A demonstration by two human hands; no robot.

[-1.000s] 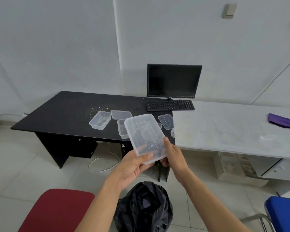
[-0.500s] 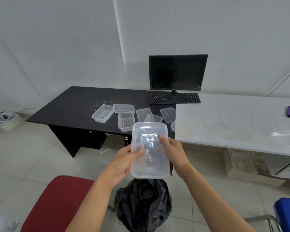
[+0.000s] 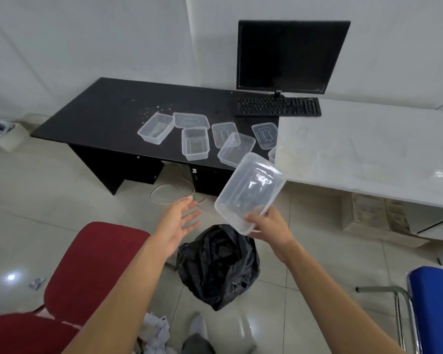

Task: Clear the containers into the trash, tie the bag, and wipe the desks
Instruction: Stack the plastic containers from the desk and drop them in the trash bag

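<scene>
My right hand [image 3: 269,227]: gripped the near rim of the box [image 3: 251,190]
My left hand [image 3: 179,221]: empty, fingers spread, at nine o'clock of it
Box: likely light, bendy, slippery

Only a white "Z"-like mark [image 3: 195,171] can be read, low on the front of the black desk [image 3: 108,116].

The container [image 3: 251,190] is clear, glossy plastic, and the trash bag [image 3: 215,264] is crinkled, shiny black film. The black tabletop [image 3: 108,108] looks matt; the floor tiles [image 3: 36,195] gleam smooth.
</scene>
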